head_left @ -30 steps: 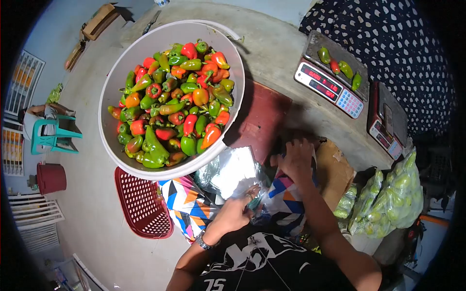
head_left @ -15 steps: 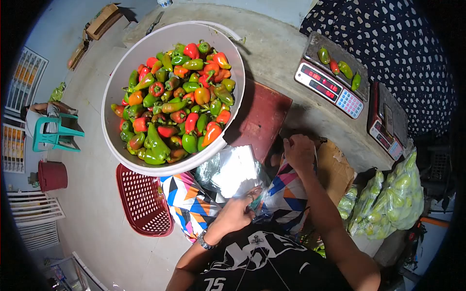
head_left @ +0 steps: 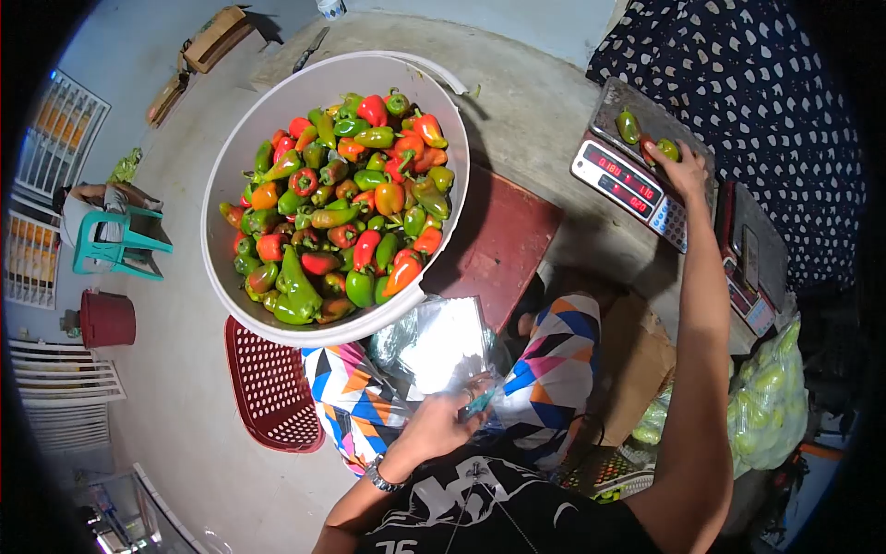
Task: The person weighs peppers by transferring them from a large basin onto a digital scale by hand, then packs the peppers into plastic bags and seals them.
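My right hand (head_left: 683,170) is over the digital scale (head_left: 613,175), its fingers curled around peppers (head_left: 666,149) on the plate. Another green pepper (head_left: 628,126) lies just beside the fingers. At my lap, my left hand (head_left: 445,421) is closed on the edge of a clear plastic bag (head_left: 446,337), with a bit of teal showing by the fingers. The bag stack lies shiny between my knees. In front of me, a large white tub (head_left: 214,175) holds many red, orange and green peppers (head_left: 341,217).
A red perforated basket (head_left: 268,388) stands on the floor left of my legs. Beyond the first scale is a second scale (head_left: 749,249), with bags of green vegetables (head_left: 768,392) below it. A teal chair (head_left: 125,242) and a dark red bucket (head_left: 108,317) stand far left.
My right hand has moved from beside my right knee up to the scale and reached the peppers there. My left hand stays at the plastic bag. The view has shifted slightly.
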Available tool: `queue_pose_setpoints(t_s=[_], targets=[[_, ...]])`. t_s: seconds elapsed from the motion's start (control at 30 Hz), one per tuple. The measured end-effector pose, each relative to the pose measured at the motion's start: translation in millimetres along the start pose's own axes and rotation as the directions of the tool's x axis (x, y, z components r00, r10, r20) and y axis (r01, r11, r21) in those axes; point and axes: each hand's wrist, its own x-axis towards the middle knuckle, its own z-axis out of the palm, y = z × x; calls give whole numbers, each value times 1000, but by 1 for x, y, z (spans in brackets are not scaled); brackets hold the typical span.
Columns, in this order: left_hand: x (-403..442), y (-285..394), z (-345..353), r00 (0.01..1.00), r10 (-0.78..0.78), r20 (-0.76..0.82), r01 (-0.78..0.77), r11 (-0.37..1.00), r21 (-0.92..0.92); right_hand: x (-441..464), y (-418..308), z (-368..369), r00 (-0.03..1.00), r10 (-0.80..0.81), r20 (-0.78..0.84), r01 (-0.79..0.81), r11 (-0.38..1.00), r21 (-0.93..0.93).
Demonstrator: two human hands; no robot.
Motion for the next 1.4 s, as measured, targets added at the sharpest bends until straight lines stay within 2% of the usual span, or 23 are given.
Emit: queue_pose_setpoints(t_s=[0.07,0.1,0.2,0.33,0.43,0.53,0.57,0.67,0.77,0.8,0.83,0.87,0.9,0.93,0.97,1.0,1.07,1.1,1.17,1.23,1.27,1.37,1.4], targets=[[-2,0,0,999,-35,36,36,999,-28,9,-3,0,997,36,62,-35,999,-6],[-2,-3,0,998,-32,48,33,999,-17,32,12,12,996,-8,87,9,1000,-16],[2,-9,3,996,-61,61,61,998,1,34,19,18,998,22,54,-22,1000,0],[3,-6,0,992,-107,65,105,994,23,22,21,27,994,-28,-108,29,1000,6],[12,3,-9,947,-276,165,256,957,135,6,19,23,966,-17,-258,15,1000,-11],[14,14,-17,999,-34,-22,34,999,10,-3,17,16,958,12,-287,-19,1000,-23],[19,24,-19,985,107,-138,-119,990,-82,-7,17,16,947,-4,-322,-1,1000,-15],[25,51,-41,983,101,-151,-115,990,-83,-14,18,14,923,-94,-374,74,995,-69],[32,79,-58,983,65,-174,-83,992,-99,-9,29,21,865,-119,-488,99,993,-67],[36,85,-63,984,36,-173,-56,992,-113,-6,32,17,906,4,-424,44,994,104],[44,81,-63,966,125,-226,-147,986,-84,-2,34,9,935,116,-334,-25,964,265],[52,77,-61,938,208,-276,-231,972,-51,-3,35,6,951,214,-223,-108,906,409],[60,82,-63,936,199,-289,-216,976,-29,-9,36,8,939,335,-77,-149,600,786],[65,87,-65,940,179,-289,-178,984,29,-25,37,3,973,186,135,-178,242,954],[73,83,-61,930,211,-301,-199,977,72,-53,38,-9,963,-39,266,-269,-143,952],[81,76,-56,918,248,-308,-222,968,116,-87,35,-25,913,-290,288,-399,-477,783],[92,75,-49,902,294,-315,-242,951,194,-186,-9,-64,808,-420,414,-589,-582,561],[95,74,-45,896,314,-313,-249,941,230,-221,-6,-57,777,-526,346,-612,-501,612],[104,62,-36,883,353,-309,-286,927,243,-295,2,-39,703,-607,370,-680,-423,599],[107,56,-30,873,391,-292,-331,914,234,-362,-32,-54,560,-690,459,-827,-430,363],[104,58,-30,890,372,-264,-330,924,193,-384,-55,-70,441,-785,435,-897,-400,188],[93,57,-34,941,287,-177,-283,958,52,-409,-64,-62,403,-743,535,-903,-419,98],[91,53,-37,961,239,-141,-243,970,-9,-410,-64,-63,419,-713,562,-903,-388,182]])
